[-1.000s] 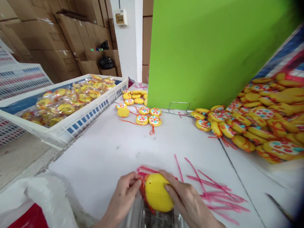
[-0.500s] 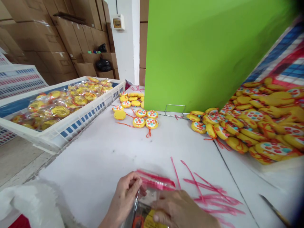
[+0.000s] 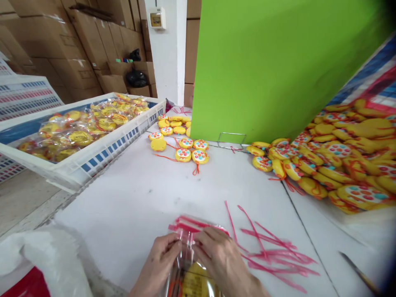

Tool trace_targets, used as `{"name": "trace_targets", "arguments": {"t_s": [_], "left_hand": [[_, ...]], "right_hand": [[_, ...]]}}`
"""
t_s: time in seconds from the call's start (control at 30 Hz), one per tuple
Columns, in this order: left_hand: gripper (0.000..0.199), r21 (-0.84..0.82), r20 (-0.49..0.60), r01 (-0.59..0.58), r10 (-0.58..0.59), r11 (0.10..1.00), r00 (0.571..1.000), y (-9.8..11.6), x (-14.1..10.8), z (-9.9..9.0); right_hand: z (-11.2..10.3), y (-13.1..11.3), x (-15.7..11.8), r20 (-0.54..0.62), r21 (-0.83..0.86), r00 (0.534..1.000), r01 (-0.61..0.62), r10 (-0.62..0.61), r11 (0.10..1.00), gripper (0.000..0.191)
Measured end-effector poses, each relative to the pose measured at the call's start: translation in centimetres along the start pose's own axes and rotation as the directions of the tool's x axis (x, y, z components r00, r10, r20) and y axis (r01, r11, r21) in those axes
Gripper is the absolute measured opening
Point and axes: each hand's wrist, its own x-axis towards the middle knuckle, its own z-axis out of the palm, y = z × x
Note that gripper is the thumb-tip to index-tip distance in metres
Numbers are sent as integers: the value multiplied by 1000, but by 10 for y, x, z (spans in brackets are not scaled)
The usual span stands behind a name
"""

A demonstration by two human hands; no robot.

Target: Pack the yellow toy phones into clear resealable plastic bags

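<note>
Low in the head view, a clear plastic bag [image 3: 186, 246] with a pink strip along its top lies between my hands. Inside it, toward me, sits a yellow toy [image 3: 198, 282] with dark print; an orange part shows beside it. My left hand [image 3: 161, 259] pinches the bag's top edge on the left. From the other side my right hand [image 3: 220, 256] grips the same edge, fingers curled and thumb close to the left fingertips. Just beyond the hands lie more pink-edged bags [image 3: 198, 224]. Loose pink strips [image 3: 272, 253] are scattered right of my right hand.
Left, a white crate [image 3: 102, 170] holds several bagged yellow toys [image 3: 105, 123]. Unbagged toys lie mid-table [image 3: 183, 154] and in a large pile [image 3: 338, 150] at right. A green panel [image 3: 266, 70] stands behind. A knife-like blade [image 3: 355, 268] lies right; a white plastic sack [image 3: 58, 260] sits front left.
My right hand has moved from over the toy in the bag up to the bag's top edge, beside my left fingers. More of the yellow toy shows. The view has shifted slightly.
</note>
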Motion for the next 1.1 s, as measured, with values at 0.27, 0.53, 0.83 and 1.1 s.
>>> {"name": "trace_targets", "arguments": {"t_s": [0.27,0.53,0.83,1.1], "left_hand": [[27,149,74,-65,55,987,996,6,-5,7],[29,381,151,-231,186,895,971,4,-12,-2],[26,135,164,-103,81,985,983,-1,-6,-10],[19,1,211,-28,27,1000,977,0,0,-8]], "right_hand": [[11,-25,9,-30,-132,995,88,-92,987,17],[-17,19,-7,-152,75,955,-247,256,966,14],[-73,144,-131,-189,-140,648,-762,738,633,25],[-81,132,-165,-165,199,722,-643,672,740,35]]}}
